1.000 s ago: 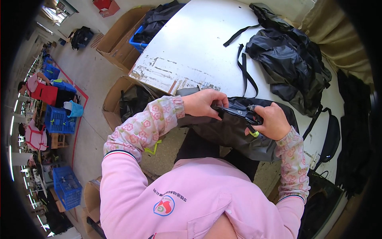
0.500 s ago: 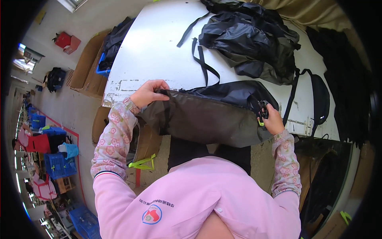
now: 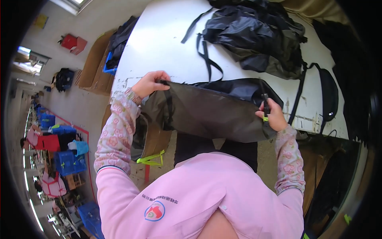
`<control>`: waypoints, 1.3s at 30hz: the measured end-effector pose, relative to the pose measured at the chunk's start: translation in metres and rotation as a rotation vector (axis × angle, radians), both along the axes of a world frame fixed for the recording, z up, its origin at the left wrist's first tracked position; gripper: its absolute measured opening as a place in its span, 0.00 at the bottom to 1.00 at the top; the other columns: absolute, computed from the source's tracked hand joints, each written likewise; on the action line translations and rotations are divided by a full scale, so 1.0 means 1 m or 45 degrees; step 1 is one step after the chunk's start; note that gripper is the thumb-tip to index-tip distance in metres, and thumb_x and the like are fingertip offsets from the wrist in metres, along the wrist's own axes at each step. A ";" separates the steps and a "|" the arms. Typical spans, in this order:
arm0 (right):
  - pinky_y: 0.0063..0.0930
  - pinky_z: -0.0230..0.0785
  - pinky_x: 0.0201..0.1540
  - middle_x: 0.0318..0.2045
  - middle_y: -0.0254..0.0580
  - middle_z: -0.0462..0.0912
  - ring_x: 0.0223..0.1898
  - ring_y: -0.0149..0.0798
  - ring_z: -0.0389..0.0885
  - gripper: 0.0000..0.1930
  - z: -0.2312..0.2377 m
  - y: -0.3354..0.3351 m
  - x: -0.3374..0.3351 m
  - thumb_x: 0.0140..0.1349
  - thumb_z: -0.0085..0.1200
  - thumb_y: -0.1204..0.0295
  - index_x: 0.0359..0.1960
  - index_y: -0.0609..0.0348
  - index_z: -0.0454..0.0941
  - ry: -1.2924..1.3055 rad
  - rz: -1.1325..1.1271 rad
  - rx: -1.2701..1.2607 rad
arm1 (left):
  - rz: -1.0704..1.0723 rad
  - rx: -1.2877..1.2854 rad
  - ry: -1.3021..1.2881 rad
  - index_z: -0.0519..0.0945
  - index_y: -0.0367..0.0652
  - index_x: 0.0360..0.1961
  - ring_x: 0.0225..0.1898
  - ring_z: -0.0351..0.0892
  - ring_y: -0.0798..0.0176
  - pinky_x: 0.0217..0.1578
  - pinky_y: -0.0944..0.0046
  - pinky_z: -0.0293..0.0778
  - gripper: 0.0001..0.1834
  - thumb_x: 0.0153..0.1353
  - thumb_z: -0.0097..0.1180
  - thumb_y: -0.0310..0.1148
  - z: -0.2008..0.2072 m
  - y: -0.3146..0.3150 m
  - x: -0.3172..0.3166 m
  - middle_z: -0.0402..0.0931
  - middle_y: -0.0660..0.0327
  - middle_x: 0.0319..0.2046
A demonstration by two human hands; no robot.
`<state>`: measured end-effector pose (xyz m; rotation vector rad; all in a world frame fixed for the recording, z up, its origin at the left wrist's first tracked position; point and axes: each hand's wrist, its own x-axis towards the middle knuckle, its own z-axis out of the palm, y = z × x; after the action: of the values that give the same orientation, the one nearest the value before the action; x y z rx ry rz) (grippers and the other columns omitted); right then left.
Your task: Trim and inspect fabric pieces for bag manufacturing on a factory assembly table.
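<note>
Mid-frame, my left hand pinches the cloth; my right hand grips scissors. Seemingly light, floppy, slick: best held by the edge.

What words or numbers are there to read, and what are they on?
Pink shirt: dark lettering beside a round blue, red and white emblem; I won't copy it out.
Black pouch: a tiny pale mark, too small to read.
I can make out no other writing.
</note>
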<state>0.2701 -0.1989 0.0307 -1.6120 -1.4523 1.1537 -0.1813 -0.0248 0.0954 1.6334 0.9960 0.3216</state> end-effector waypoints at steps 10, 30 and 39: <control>0.29 0.69 0.34 0.26 0.37 0.80 0.27 0.35 0.78 0.13 0.104 0.094 0.031 0.55 0.63 0.72 0.37 0.61 0.72 -0.988 -0.445 0.744 | 0.496 1.144 0.163 0.77 0.43 0.45 0.42 0.73 0.66 0.45 0.64 0.71 0.19 0.55 0.65 0.39 0.054 0.067 0.027 0.78 0.65 0.41; 0.42 0.65 0.39 0.32 0.44 0.78 0.37 0.53 0.75 0.20 -0.008 -0.054 -0.033 0.43 0.69 0.76 0.36 0.59 0.70 -0.692 -0.116 0.306 | -0.188 1.284 0.547 0.76 0.44 0.50 0.54 0.70 0.51 0.54 0.54 0.67 0.23 0.49 0.59 0.24 -0.059 -0.082 0.016 0.73 0.57 0.50; 0.42 0.63 0.39 0.32 0.46 0.77 0.37 0.54 0.73 0.15 -0.026 -0.046 -0.022 0.47 0.61 0.79 0.36 0.58 0.71 -0.772 -0.053 0.345 | -0.103 1.164 0.487 0.81 0.46 0.35 0.42 0.72 0.53 0.47 0.57 0.68 0.09 0.51 0.62 0.27 -0.086 -0.051 0.014 0.75 0.61 0.37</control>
<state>0.2485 -0.2451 0.0043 -1.8652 -1.8372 0.4184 -0.1673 -0.0761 0.0091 2.6296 1.1363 0.4575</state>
